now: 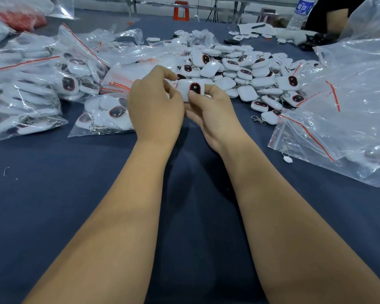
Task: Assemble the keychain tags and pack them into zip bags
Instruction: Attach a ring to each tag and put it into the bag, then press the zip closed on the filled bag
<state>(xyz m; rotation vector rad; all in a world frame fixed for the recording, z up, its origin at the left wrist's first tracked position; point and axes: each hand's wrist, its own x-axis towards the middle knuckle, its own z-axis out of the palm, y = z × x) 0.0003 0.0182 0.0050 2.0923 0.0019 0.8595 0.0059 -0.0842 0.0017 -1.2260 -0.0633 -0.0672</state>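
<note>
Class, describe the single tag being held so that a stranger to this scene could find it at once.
Start at the big pile of loose tags on the blue table. Just in front of it, both hands meet. The tag gripped between the left hand and right hand is the only one lifted off the table.

On the desk (53, 194), filled zip bags (31, 102) lie left, loose keychain tags (239, 66) heaped behind centre, empty zip bags (338, 119) right.

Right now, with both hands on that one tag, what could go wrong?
1. Both hands, left and right, pinch the tag above the table; a slipped grip may drop it.
2. The loose pile lies just behind; a dropped tag could get lost there.
3. The metal clip lies alone and may be missed.
</note>
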